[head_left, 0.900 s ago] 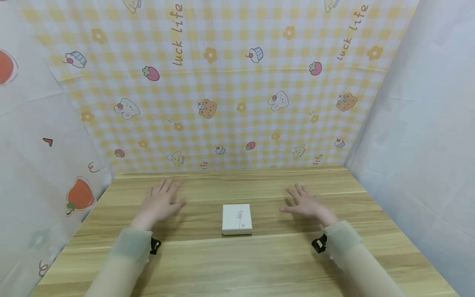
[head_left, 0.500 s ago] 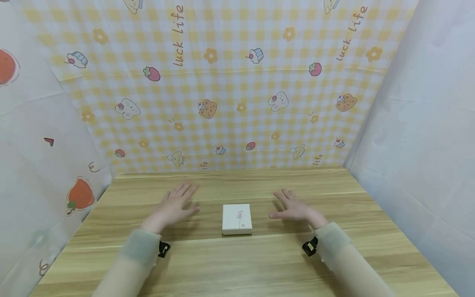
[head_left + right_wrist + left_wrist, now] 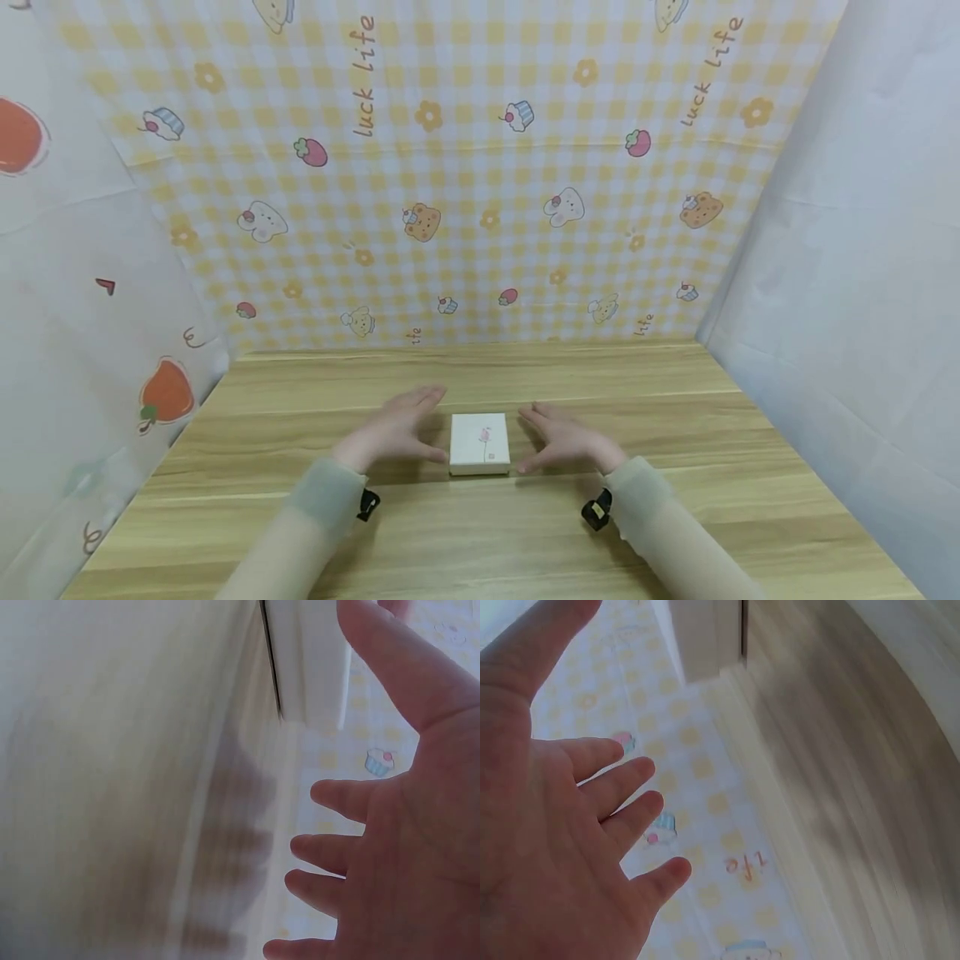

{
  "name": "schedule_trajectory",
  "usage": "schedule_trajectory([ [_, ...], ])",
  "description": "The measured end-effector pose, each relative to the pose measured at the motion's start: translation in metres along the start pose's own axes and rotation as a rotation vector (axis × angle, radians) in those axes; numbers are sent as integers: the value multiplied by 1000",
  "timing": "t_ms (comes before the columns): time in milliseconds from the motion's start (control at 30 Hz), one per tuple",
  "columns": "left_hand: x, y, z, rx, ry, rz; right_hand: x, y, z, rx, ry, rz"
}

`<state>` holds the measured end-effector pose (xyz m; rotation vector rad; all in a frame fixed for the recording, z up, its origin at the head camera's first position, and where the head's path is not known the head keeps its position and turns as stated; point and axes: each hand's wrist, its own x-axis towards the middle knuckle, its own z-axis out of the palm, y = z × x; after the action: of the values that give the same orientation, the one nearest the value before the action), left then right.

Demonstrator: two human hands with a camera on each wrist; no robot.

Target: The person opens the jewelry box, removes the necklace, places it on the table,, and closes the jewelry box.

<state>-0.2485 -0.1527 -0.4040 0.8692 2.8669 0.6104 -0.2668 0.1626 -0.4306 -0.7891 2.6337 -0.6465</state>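
A small white square box with a pink flower printed on its lid lies on the wooden table, between the two hands. On its left side is the left hand, thumb and fingers spread apart, its thumb tip close to the box's near left corner. The right hand mirrors it at the right side, with a slim gap to the box. In the left wrist view, the box shows at the top, beyond the spread left fingers. The right wrist view has the box's side near the right thumb. Neither hand grips anything.
The wood-grain table extends around the box. A yellow checked cloth with cartoon prints hangs behind it. White cloths stand at the left and right. Dark straps with small devices sit at both wrists.
Both hands have moved inward over the table, the left one rightward and the right one leftward, coming up beside the box. The box has stayed in place.
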Motion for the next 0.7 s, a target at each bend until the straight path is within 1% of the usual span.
schedule_trajectory([
  [167, 9, 9, 6, -1, -37, 17, 6, -2, 8, -1, -12, -21],
  [300, 15, 14, 11, -8, -59, 29, 9, -2, 14, 2, -11, 0],
  [533, 27, 18, 21, -10, -78, 46, 10, -3, 18, 10, 4, 25],
  [700, 34, 22, 25, -11, -106, 22, 12, -3, 20, 18, 18, 28],
])
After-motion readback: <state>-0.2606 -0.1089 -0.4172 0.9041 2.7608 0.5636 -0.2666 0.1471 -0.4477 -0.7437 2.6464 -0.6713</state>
